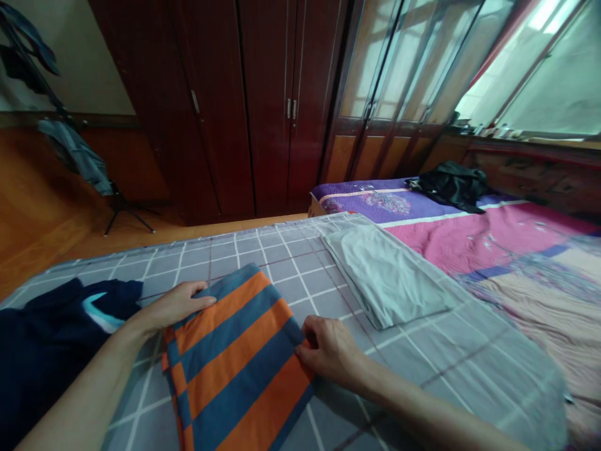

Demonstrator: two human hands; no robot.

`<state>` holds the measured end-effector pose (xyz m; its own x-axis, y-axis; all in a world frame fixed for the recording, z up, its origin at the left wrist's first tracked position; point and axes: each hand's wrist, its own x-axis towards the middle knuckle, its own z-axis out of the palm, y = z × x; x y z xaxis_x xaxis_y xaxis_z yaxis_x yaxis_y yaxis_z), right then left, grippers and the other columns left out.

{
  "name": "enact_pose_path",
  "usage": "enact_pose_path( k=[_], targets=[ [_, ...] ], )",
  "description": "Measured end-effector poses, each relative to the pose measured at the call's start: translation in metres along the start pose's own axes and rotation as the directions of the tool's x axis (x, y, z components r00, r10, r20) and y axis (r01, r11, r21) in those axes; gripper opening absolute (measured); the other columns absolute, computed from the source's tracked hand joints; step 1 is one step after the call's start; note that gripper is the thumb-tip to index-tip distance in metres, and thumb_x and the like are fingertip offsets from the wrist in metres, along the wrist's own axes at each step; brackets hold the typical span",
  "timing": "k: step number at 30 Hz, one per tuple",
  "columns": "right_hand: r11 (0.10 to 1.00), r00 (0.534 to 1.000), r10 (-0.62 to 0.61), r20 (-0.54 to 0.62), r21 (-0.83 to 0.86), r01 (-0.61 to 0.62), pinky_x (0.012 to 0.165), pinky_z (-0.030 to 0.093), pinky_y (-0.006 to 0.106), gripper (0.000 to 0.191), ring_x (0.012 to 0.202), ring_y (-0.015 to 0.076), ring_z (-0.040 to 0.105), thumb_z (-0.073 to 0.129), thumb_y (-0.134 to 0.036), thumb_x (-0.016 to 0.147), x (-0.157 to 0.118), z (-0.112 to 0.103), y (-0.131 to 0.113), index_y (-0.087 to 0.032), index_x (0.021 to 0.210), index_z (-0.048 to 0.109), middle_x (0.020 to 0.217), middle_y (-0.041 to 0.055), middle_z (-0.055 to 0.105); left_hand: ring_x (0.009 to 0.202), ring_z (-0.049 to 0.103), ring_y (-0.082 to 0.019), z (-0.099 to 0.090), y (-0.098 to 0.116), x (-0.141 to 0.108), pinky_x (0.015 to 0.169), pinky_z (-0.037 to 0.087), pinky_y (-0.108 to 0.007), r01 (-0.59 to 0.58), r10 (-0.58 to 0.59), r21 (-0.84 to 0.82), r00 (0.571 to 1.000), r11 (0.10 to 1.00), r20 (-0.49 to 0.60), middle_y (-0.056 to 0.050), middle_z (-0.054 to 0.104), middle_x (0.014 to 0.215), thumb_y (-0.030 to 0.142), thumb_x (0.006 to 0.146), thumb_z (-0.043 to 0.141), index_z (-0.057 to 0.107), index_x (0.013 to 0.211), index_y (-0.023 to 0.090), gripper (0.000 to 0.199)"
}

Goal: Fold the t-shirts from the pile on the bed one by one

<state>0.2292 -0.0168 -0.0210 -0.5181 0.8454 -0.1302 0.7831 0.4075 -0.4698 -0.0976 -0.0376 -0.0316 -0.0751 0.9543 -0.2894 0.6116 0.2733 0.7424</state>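
Note:
A folded cloth with wide orange and blue-grey stripes lies in front of me on a grey checked bedspread. My left hand grips its upper left edge, with the thumb showing on top. At the right edge, my right hand has thumb and fingers closed in a pinch on the fabric. Several layers show along the cloth's left side. Whether it is a shirt or another garment I cannot tell.
A folded pale grey-green cloth lies to the right. Dark navy clothing is bunched at the left, near my forearm. Beyond are a purple and pink bed with a black garment, dark red wardrobes and a clothes stand.

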Motion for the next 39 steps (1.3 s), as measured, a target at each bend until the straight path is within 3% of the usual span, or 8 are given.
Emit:
enact_pose_path(
  k=[5,8,11,14,20,28,35,39],
  targets=[
    [0.964,1.000,0.019,0.020,0.266,-0.024,0.050,0.026,0.022,0.009,0.055,0.0102,0.047,0.058,-0.019,0.064,-0.001,0.000,0.007,-0.018,0.072,0.060,0.060,-0.0028,0.056,0.099,0.064,-0.028,0.006,-0.005,0.004,0.086,0.052,-0.035,0.036,-0.022,-0.183,0.997,0.982,0.078,-0.002,0.070,0.100,0.056,0.065,0.069,0.061,0.096,0.020,0.047],
    [0.862,0.995,0.028,0.095,0.502,-0.072,0.048,0.027,0.020,0.013,0.051,0.0086,0.045,0.056,-0.015,0.061,-0.001,0.000,0.011,-0.018,0.074,0.056,0.056,-0.0055,0.052,0.097,0.065,-0.029,0.011,-0.006,0.005,0.087,0.053,-0.037,0.046,-0.017,-0.289,0.994,0.956,0.104,-0.002,0.071,0.098,0.055,0.067,0.070,0.060,0.096,0.020,0.047],
    [0.664,0.984,0.004,0.177,0.735,-0.135,0.043,0.026,0.018,0.015,0.046,0.0070,0.043,0.056,-0.016,0.059,-0.005,-0.006,0.016,-0.019,0.073,0.051,0.051,-0.0083,0.047,0.099,0.065,-0.030,0.017,-0.005,0.005,0.086,0.054,-0.037,0.039,-0.053,-0.331,0.998,0.943,-0.034,-0.004,0.070,0.102,0.054,0.065,0.072,0.060,0.101,0.020,0.051],
    [0.543,0.992,-0.021,0.124,0.835,-0.093,0.041,0.023,0.018,0.016,0.043,0.0057,0.038,0.057,-0.018,0.058,-0.013,-0.025,0.028,-0.019,0.073,0.050,0.049,-0.0095,0.044,0.102,0.064,-0.029,0.025,0.008,0.006,0.085,0.055,-0.033,0.026,-0.097,-0.321,0.973,0.947,-0.209,-0.005,0.069,0.108,0.055,0.063,0.074,0.058,0.108,0.020,0.059],
    [0.519,0.995,0.078,-0.056,0.855,0.008,0.044,0.026,0.018,0.015,0.048,0.0059,0.042,0.060,-0.024,0.062,-0.035,-0.071,0.073,-0.017,0.071,0.051,0.057,-0.0064,0.051,0.099,0.064,-0.027,0.057,0.084,0.027,0.082,0.054,-0.031,-0.176,0.140,-0.202,0.974,0.963,-0.180,-0.002,0.071,0.101,0.060,0.068,0.066,0.061,0.104,0.020,0.055],
    [0.514,0.943,0.299,-0.148,0.857,-0.028,0.049,0.035,0.022,0.030,0.053,0.0100,0.051,0.069,-0.040,0.061,-0.069,-0.123,0.127,-0.018,0.073,0.054,0.062,-0.0025,0.057,0.091,0.063,-0.024,0.096,0.199,0.079,0.079,0.051,-0.034,-0.422,0.424,-0.231,0.905,0.877,-0.043,-0.003,0.069,0.096,0.054,0.072,0.062,0.060,0.102,0.015,0.049],
    [0.408,0.885,0.405,-0.227,0.912,0.047,0.042,0.032,0.021,0.032,0.046,0.0082,0.044,0.075,-0.038,0.057,-0.073,-0.174,0.170,-0.019,0.072,0.055,0.057,-0.0037,0.051,0.078,0.062,-0.019,0.101,0.285,0.124,0.066,0.050,-0.030,-0.450,0.475,-0.271,0.879,0.851,0.033,-0.004,0.066,0.088,0.045,0.068,0.066,0.059,0.097,0.012,0.044],
    [0.432,0.876,0.418,-0.242,0.901,0.043,0.043,0.031,0.021,0.027,0.047,0.0075,0.044,0.073,-0.037,0.059,-0.055,-0.180,0.210,-0.018,0.068,0.055,0.057,-0.0034,0.051,0.074,0.062,-0.017,0.117,0.312,0.169,0.063,0.049,-0.027,-0.443,0.454,-0.144,0.889,0.885,0.059,-0.004,0.066,0.086,0.037,0.076,0.061,0.060,0.098,0.012,0.033]
  ],
)
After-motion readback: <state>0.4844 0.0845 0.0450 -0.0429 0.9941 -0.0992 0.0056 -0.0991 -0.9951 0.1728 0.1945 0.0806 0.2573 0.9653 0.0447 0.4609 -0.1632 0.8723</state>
